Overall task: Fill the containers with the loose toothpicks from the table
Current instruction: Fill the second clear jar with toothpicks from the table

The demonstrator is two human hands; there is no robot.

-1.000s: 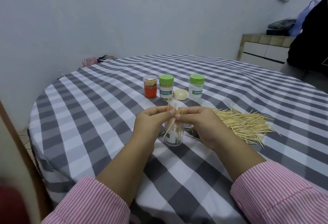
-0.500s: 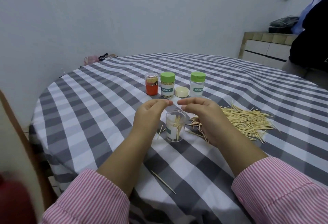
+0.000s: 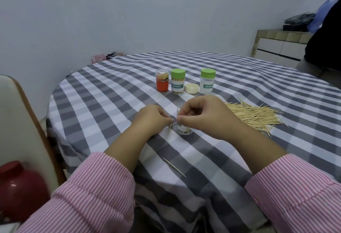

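Both hands have dropped lower since half a second ago, from above the open jar [image 3: 185, 130] to its side. Left hand [image 3: 151, 120] rests on the checked surface [image 3: 103, 114], its fingertips pinching a toothpick [image 3: 172, 124] just left of the jar. Right hand [image 3: 206, 116] hangs over the jar with fingers curled and thumb pressed to forefinger; whether that grip holds anything cannot be told. Clear and upright, the jar stands between the hands with a few toothpicks inside.

A loose pile [image 3: 256, 116] of toothpicks lies to the right of the right hand. One stray toothpick [image 3: 174, 167] lies nearer the person, between the pink striped sleeves [image 3: 96, 192]. Farther back stand an orange jar [image 3: 162, 83], two green-capped jars [image 3: 177, 81] [image 3: 207, 80] and, between those two, a cream lid [image 3: 192, 88]. A red pot [image 3: 17, 186] sits at lower left.
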